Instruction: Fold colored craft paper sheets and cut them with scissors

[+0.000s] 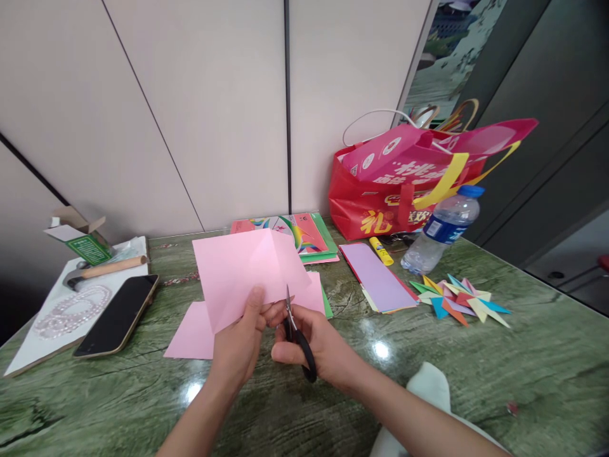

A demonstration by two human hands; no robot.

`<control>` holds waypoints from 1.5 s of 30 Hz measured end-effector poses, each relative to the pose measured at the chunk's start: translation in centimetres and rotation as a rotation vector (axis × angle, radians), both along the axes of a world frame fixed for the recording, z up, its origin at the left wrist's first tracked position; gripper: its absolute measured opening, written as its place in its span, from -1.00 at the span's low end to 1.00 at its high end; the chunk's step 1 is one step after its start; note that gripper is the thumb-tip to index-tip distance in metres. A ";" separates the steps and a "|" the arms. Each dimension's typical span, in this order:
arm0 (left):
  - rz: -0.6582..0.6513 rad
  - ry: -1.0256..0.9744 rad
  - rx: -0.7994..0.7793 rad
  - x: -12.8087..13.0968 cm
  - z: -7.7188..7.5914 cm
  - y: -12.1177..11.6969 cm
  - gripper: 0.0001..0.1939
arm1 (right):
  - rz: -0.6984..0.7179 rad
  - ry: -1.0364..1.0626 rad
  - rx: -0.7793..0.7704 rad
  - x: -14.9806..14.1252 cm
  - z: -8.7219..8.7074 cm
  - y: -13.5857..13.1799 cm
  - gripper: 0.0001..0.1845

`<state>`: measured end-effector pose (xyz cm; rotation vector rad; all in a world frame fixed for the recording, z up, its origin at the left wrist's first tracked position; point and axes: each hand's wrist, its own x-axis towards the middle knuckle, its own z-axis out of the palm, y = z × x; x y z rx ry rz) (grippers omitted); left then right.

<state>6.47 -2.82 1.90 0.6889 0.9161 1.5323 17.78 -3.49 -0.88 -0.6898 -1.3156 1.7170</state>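
Note:
My left hand [245, 336] pinches the lower edge of a creased pink sheet of paper [233, 270], thumb on the near face. The sheet is held up over the table, tilted, with a fold line near its right part. My right hand [309, 339] grips black-handled scissors [304, 352], their blades pointing up at the lower edge of the sheet. Whether the blades have the paper between them I cannot tell. Beneath the held sheet, more pink paper [190, 333] lies on the table, partly hidden, with a bit of green showing at its right.
Colored paper packs [316, 235], a purple paper stack [380, 276] and a glue stick [381, 251] lie behind. Right are a water bottle [442, 228], red bag [375, 203] and folded paper pieces [461, 298]. Left are a phone [117, 317], hammer [111, 270], beads [71, 311] and small box [80, 238].

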 end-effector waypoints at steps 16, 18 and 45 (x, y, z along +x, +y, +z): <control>-0.004 0.020 -0.035 0.0 -0.1 0.1 -0.78 | -0.006 -0.016 0.036 0.0 -0.1 0.1 -0.62; -0.007 0.003 -0.032 0.0 -0.1 0.1 -0.79 | -0.005 -0.011 0.029 0.0 -0.2 0.1 -0.62; -0.016 0.007 -0.046 0.1 0.1 0.0 -0.83 | -0.063 -0.015 0.035 -0.1 -0.7 0.1 -0.62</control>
